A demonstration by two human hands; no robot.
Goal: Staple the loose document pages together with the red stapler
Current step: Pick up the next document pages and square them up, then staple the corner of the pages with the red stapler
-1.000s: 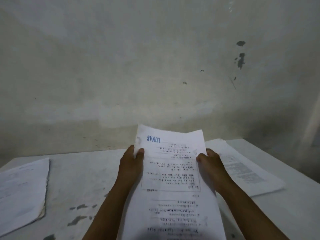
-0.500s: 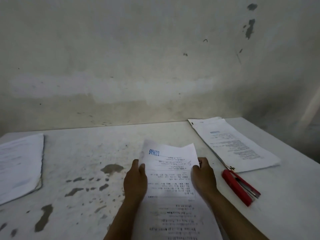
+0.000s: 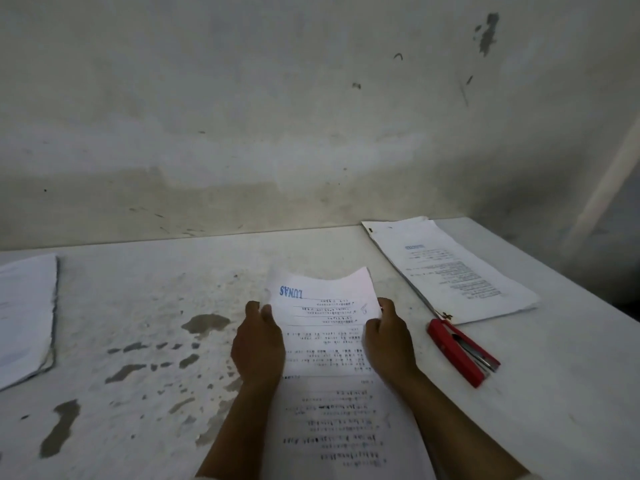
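Your left hand (image 3: pixel 258 348) and right hand (image 3: pixel 388 337) each pinch a side edge of the document pages (image 3: pixel 325 327), the red stapler (image 3: pixel 462 351) lying just right on the table (image 3: pixel 138 306).

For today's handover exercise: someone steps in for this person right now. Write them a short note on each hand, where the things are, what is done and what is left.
Left hand: grips the left edge of the pages.
Right hand: grips the right edge of the same pages.
Stapler: on the table, right of the right hand, untouched, near a paper stack.
Another stack lies far left.
Done: pages gathered in both hands.
Left: pick up the stapler and staple the pages.
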